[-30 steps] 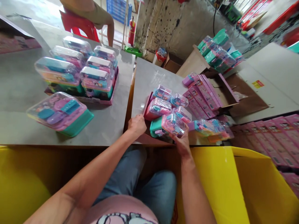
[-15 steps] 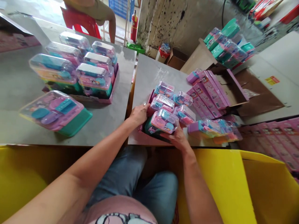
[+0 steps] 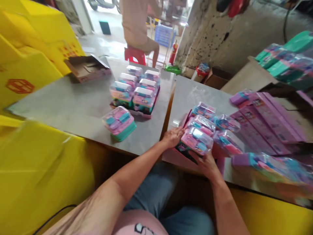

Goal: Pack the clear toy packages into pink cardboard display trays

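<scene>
A pink display tray [image 3: 176, 156] sits at the near edge of the right grey table [image 3: 193, 94], filled with several clear-lidded toy cases. My left hand [image 3: 172, 137] grips the tray's left side. My right hand [image 3: 206, 162] holds the tray's near side, just under the front toy case [image 3: 197, 140], which has a pink base. More cases [image 3: 226, 123] stand behind it in the same tray.
A second filled tray [image 3: 137, 93] and one loose teal-based case [image 3: 119, 122] rest on the left table. Flat pink boxes [image 3: 259, 124] lie to the right. Yellow cartons [image 3: 31, 71] stand at the left. Another person sits on a red stool [image 3: 134, 54] beyond.
My head has turned left and up, showing the yellow cartons and more of the room. Both hands have closed on the tray, which has slid slightly toward the table's near edge.
</scene>
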The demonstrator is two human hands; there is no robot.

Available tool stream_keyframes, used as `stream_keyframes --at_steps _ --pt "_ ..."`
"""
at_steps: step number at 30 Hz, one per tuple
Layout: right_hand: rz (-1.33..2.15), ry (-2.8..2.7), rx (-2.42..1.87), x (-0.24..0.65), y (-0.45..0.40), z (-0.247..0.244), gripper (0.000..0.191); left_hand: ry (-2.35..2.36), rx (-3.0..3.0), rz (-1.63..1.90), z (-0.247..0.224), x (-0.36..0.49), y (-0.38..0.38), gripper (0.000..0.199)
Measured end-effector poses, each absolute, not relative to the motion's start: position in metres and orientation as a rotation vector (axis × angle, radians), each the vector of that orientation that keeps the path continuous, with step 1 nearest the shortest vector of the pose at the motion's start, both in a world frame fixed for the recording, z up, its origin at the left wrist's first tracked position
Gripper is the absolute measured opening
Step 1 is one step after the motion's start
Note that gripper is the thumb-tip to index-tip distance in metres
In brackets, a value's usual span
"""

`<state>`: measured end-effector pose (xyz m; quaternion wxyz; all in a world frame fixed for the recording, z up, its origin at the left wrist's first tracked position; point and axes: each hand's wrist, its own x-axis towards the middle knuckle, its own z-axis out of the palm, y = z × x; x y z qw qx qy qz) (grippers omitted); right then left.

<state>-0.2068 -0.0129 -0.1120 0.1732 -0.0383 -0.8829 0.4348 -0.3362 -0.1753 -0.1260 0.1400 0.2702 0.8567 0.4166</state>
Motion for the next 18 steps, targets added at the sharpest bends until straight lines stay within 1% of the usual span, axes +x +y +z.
stream_keyframes --at_steps 2,4,7,9,10,11,12,13,14,15,17,18 --pt "1.256 -2.504 -0.095 -0.211 -0.011 -0.117 0.056 2.528 0.773 1.179 -0.125 -0.334 -0.175 0.054" --pt "1.294 -2.48 -0.08 -0.213 -0.012 -0.119 0.063 2.568 0.788 1.158 -0.115 -0.323 -0.18 0.052" --pt "1.267 -2.431 -0.092 -0.211 -0.015 -0.118 0.08 2.652 0.909 1.135 -0.085 -0.301 -0.212 0.039" --pt "1.157 -2.401 -0.204 -0.204 -0.018 -0.115 0.098 2.915 0.969 1.032 -0.058 -0.294 -0.255 0.029" --pt "1.08 -2.383 -0.282 -0.199 -0.021 -0.113 0.106 3.136 0.908 0.909 -0.045 -0.295 -0.281 0.032" --pt "1.002 -2.355 -0.356 -0.194 -0.025 -0.11 0.112 3.34 0.661 0.765 -0.032 -0.3 -0.308 0.044" --pt "0.932 -2.318 -0.409 -0.188 -0.032 -0.106 0.113 3.444 0.355 0.592 -0.021 -0.307 -0.335 0.062" --pt "0.878 -2.275 -0.431 -0.182 -0.041 -0.102 0.11 3.439 0.103 0.442 -0.012 -0.316 -0.359 0.079" --pt "0.837 -2.237 -0.419 -0.176 -0.053 -0.096 0.102 3.31 -0.054 0.354 -0.005 -0.326 -0.381 0.09" --pt "0.805 -2.219 -0.375 -0.171 -0.068 -0.09 0.091 3.147 -0.121 0.33 0.0 -0.335 -0.398 0.096" --pt "0.772 -2.252 -0.235 -0.162 -0.105 -0.079 0.071 2.932 -0.138 0.332 0.005 -0.347 -0.417 0.1" --pt "0.759 -2.299 -0.155 -0.158 -0.125 -0.074 0.065 2.889 -0.121 0.357 0.007 -0.348 -0.42 0.098"
